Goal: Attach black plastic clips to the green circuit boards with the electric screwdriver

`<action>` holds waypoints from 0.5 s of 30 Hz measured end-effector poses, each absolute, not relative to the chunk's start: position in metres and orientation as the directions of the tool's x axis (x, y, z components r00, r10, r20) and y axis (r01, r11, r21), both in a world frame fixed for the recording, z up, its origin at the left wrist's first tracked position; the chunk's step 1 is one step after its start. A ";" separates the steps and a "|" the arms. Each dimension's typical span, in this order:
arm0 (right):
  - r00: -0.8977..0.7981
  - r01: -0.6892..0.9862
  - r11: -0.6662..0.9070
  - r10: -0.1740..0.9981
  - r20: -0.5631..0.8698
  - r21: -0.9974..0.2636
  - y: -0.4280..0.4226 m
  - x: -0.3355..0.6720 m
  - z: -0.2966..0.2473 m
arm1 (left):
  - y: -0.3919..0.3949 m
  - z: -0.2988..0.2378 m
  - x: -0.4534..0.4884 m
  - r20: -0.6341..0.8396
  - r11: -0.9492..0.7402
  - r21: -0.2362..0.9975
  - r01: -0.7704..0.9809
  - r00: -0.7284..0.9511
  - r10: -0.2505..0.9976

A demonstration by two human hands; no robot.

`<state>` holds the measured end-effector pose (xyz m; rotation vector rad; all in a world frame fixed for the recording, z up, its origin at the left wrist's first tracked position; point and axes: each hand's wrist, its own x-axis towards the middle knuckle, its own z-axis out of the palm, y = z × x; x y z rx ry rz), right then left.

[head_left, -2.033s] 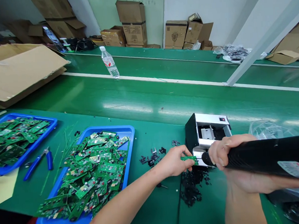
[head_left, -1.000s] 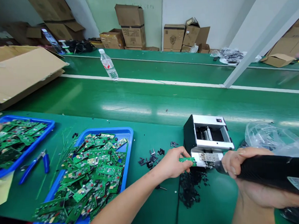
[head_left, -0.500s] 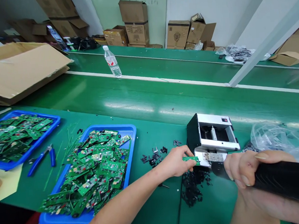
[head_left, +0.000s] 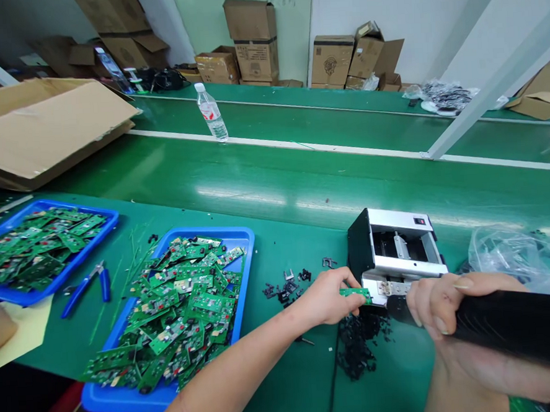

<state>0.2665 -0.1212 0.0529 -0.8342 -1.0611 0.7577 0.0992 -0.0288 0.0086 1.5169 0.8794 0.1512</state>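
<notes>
– Shifted right since approx. 2 s ago: nose of long black cylindrical handheld tool [head_left: 510,328]. Was at narrow green circuit board [head_left: 359,293]; now seen by front ledge of black-and-silver box-shaped device [head_left: 360,244]. Contact w/ ledge can't be told.

– Noted. Rest, biggest 1st?

– Flat green bench top [head_left: 300,248]. Then big tan open cardboard box [head_left: 56,126], far L. Then two shallow blue rectangular trays, both heaped w/ green boards: nearer one [head_left: 123,398] left of the forearm, other one [head_left: 26,299] at L edge.

– Hands?

– R hand [head_left: 442,304]: fingers wrapped firmly round tool. L hand [head_left: 334,295]: thumb & fingers pinched together on circuit board, which is held just beside device's L front corner; touching or not can't be told.

– Smaller stuff?

– Blue-handled metal pliers [head_left: 78,296], handles spread, laid btwn the trays. Last, tiny black parts: some piled [head_left: 358,350] in front of device, others scattered [head_left: 287,286] btwn nearer tray & L hand.
</notes>
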 end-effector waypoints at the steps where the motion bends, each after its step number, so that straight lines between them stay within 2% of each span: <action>1: 0.305 -0.134 0.478 0.853 0.422 -0.868 -0.121 0.267 0.053 | -0.029 0.009 0.099 -0.400 0.105 0.898 0.427 0.694 0.598; 6: 0.157 -0.198 0.467 0.883 0.442 -0.862 -0.115 0.265 0.059 | -0.029 0.009 0.100 -0.401 0.083 0.890 0.448 0.685 0.609; 13: 0.110 -0.190 0.436 0.900 0.423 -0.879 -0.117 0.261 0.066 | -0.029 0.010 0.099 -0.379 0.084 0.903 0.421 0.690 0.616; 15: 0.132 -0.119 0.404 0.912 0.389 -0.907 -0.121 0.266 0.063 | -0.030 0.010 0.099 -0.386 0.088 0.900 0.426 0.688 0.615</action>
